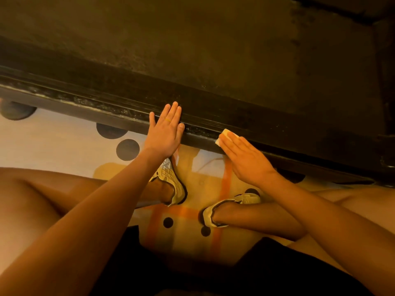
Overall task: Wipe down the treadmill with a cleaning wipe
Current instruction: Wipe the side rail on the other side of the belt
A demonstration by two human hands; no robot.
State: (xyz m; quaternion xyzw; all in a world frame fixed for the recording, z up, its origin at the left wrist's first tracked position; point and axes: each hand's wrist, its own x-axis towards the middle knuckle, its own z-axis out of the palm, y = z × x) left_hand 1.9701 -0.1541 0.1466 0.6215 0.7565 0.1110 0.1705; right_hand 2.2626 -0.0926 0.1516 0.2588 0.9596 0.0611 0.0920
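One wipe [227, 134] sits on the treadmill rail [106, 107], just right of the frame's middle, under the tips of my right hand [245, 159]. Those fingers are straight and press it flat. The long rail runs from the left edge down to the right. My left hand [165, 131] lies flat on it, holding nothing. I count two hands, two shoes [171, 180].

The right hand [245, 159] covers most of the wipe [227, 134].
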